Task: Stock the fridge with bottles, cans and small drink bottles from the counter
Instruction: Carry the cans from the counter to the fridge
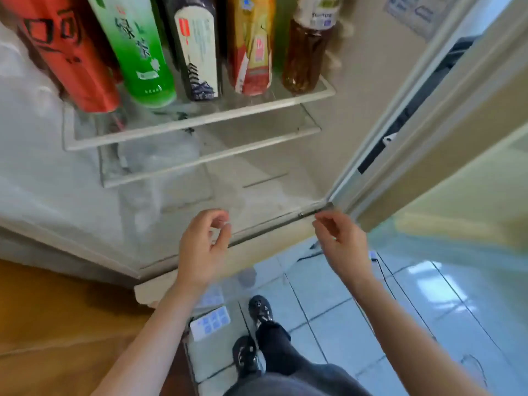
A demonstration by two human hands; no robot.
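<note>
While five bottles (197, 52) stand at the front edge of the upper shelf (200, 121), left hand (204, 247) and right hand (343, 244) hover loose, holding nothing. Partway, I'd judge; next item not yet picked up.

Soft, even light fills the scene, bright enough that the glossy tiled floor (328, 318) throws back pale, rectangular glare at the right, while the fridge (328, 138) interior looks washed and milky, with only faint shadows under its glass shelf (200, 121). The whole frame is slightly smeared by motion blur, most plainly on the left hand (204, 247), the right hand (343, 247) and the print on the bottles (137, 52). Wide-angle distortion bends the fridge door (485, 104) and fans the bottles outward toward the top edge.
</note>
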